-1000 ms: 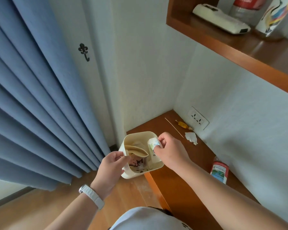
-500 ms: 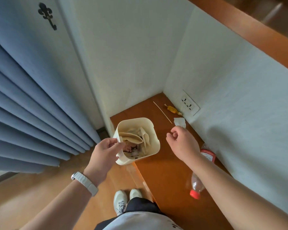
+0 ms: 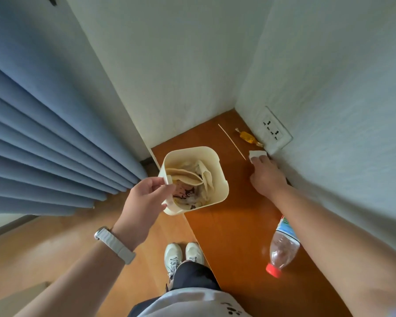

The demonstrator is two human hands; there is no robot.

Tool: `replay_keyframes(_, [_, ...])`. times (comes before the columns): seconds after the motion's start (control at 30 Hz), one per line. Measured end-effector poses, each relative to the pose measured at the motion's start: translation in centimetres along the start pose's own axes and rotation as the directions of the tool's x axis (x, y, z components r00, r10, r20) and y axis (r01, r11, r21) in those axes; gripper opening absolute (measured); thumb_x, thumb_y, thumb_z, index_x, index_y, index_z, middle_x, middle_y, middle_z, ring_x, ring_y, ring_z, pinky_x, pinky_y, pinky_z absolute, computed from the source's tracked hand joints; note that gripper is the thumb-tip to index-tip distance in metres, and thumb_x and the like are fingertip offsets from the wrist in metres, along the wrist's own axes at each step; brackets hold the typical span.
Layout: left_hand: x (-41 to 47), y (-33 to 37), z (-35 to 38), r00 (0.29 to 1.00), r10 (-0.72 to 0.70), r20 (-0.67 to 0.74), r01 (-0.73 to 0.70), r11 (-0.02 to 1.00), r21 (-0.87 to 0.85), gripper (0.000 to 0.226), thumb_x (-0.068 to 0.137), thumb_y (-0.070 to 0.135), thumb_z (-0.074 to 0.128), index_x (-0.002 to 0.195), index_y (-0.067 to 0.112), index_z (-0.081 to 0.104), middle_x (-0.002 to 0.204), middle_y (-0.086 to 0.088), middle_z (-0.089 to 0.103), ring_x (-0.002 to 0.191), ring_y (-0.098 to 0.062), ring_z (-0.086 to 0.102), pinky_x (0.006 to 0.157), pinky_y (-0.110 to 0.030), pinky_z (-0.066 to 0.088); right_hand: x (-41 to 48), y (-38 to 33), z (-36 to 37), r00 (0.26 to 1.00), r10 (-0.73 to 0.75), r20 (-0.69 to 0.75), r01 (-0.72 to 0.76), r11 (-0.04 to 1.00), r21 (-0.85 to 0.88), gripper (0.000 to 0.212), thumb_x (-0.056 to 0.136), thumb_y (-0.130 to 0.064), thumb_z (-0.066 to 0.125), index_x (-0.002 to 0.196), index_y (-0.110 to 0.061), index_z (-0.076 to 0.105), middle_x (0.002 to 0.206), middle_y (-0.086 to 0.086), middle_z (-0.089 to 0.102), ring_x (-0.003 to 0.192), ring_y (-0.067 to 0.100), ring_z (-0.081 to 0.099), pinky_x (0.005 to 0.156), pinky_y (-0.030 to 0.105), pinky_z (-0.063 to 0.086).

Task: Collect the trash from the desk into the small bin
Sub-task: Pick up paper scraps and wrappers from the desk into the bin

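A small cream bin (image 3: 217, 165) stands at the desk's left front corner, holding paper scraps and a wrapper with a cartoon print. My left hand (image 3: 144, 197) grips the bin's left rim. My right hand (image 3: 266, 173) reaches to the back of the desk (image 3: 236, 225), fingertips on a crumpled white tissue (image 3: 256, 154); whether the fingers have closed on it I cannot tell. A thin wooden stick (image 3: 231, 141) and a yellow wrapped candy (image 3: 248, 137) lie just beyond. An empty plastic bottle (image 3: 281, 245) with a red cap lies under my right forearm.
White walls close the desk at the back and right, with a power socket (image 3: 276, 131) low on the right wall. Blue curtains (image 3: 44, 133) hang to the left. My feet (image 3: 183, 255) stand on the wooden floor beside the desk's edge.
My right hand dropped a scrap into the bin, pulled out and moved right and back to the white tissue. The view tilted downward. My left hand stayed on the bin.
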State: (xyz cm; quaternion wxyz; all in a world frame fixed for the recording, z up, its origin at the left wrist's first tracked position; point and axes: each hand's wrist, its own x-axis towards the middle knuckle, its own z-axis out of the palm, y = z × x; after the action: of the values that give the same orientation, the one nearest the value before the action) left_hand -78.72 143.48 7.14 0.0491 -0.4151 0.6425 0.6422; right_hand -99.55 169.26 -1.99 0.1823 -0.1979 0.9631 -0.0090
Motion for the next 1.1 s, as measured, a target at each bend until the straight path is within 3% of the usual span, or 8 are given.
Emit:
replay_keyframes(0.17, [-0.2, 0.4, 0.2, 1.0, -0.011, 0.008, 0.011, 1.0, 0.015, 0.02, 0.092, 0.028, 0.073, 0.107, 0.014, 0.073, 0.102, -0.011, 0.082, 0.102, -0.031, 0.075, 0.092, -0.047, 0.061, -0.2, 0.1, 1.2, 0.998, 0.02, -0.062, -0.013, 0.995, 0.099, 0.037, 0.091, -0.005, 0.051, 0.127, -0.006, 0.053, 0.126, 0.016, 0.049, 0.112, 0.032, 0.049, 0.092, 0.044, 0.049])
replay_keyframes(0.37, [-1.0, 1.0, 0.7, 1.0, -0.013, 0.012, 0.012, 0.997, 0.078, 0.021, 0.093, 0.027, 0.072, 0.109, 0.014, 0.072, 0.103, -0.01, 0.082, 0.103, -0.03, 0.075, 0.092, -0.045, 0.06, -0.6, 0.2, 2.0, 0.992, 0.04, -0.12, -0.011, 0.972, 0.235, 0.023, 0.09, -0.003, 0.051, 0.109, -0.006, 0.063, 0.104, 0.011, 0.058, 0.092, 0.026, 0.055, 0.078, 0.04, 0.052])
replay_keyframes(0.5, [-1.4, 1.8, 1.1, 1.0, -0.001, 0.009, 0.0, 0.996, 0.091, 0.02, 0.093, 0.027, 0.072, 0.109, 0.014, 0.073, 0.103, -0.011, 0.082, 0.103, -0.028, 0.075, 0.084, -0.037, 0.059, -1.5, 0.1, 1.6, 0.994, 0.014, -0.112, 0.022, 0.95, 0.312, 0.021, 0.089, -0.004, 0.052, 0.105, -0.009, 0.064, 0.098, 0.007, 0.058, 0.088, 0.025, 0.057, 0.07, 0.033, 0.045])
replay_keyframes(0.67, [-1.8, 2.8, 1.5, 1.0, 0.011, 0.023, -0.013, 0.996, 0.089, 0.019, 0.094, 0.025, 0.072, 0.11, 0.014, 0.073, 0.106, -0.011, 0.081, 0.106, -0.027, 0.075, 0.083, -0.035, 0.057, -4.0, -1.2, -1.6, 0.947, -0.003, -0.322, 0.155, 0.88, 0.448, 0.017, 0.089, -0.005, 0.058, 0.103, -0.009, 0.066, 0.091, 0.002, 0.058, 0.076, 0.014, 0.052, 0.06, 0.023, 0.038])
replay_keyframes(0.83, [-2.6, 3.3, 1.9, 0.999, 0.006, 0.033, -0.009, 0.997, 0.078, 0.02, 0.094, 0.025, 0.072, 0.11, 0.014, 0.073, 0.106, -0.009, 0.08, 0.106, -0.023, 0.074, 0.086, -0.037, 0.058, -7.9, -3.7, -7.3, 0.88, 0.031, -0.475, 0.276, 0.78, 0.561, 0.013, 0.088, -0.012, 0.065, 0.101, -0.015, 0.065, 0.091, -0.011, 0.057, 0.077, 0.006, 0.056, 0.063, 0.018, 0.047])
replay_keyframes(0.93, [-3.0, 3.6, 2.0, 0.999, 0.007, 0.05, -0.012, 0.996, 0.089, 0.014, 0.095, 0.024, 0.071, 0.105, 0.015, 0.074, 0.105, -0.009, 0.08, 0.104, -0.023, 0.074, 0.082, -0.035, 0.059, -10.6, -5.0, -9.6, 0.899, -0.083, -0.429, 0.353, 0.718, 0.6, 0.017, 0.087, -0.016, 0.067, 0.1, -0.025, 0.062, 0.089, -0.02, 0.059, 0.08, -0.001, 0.059, 0.063, 0.01, 0.046])
replay_keyframes(1.1, [-3.7, 4.1, 2.4, 0.995, 0.023, 0.096, -0.032, 0.994, 0.1, 0.019, 0.096, 0.027, 0.07, 0.109, 0.014, 0.074, 0.106, -0.01, 0.079, 0.103, -0.021, 0.074, 0.076, -0.029, 0.058, -13.2, -6.3, -10.2, 0.931, -0.319, -0.177, 0.356, 0.694, 0.626, 0.024, 0.089, -0.019, 0.065, 0.111, -0.026, 0.064, 0.095, -0.015, 0.066, 0.083, 0.001, 0.063, 0.066, 0.019, 0.055])
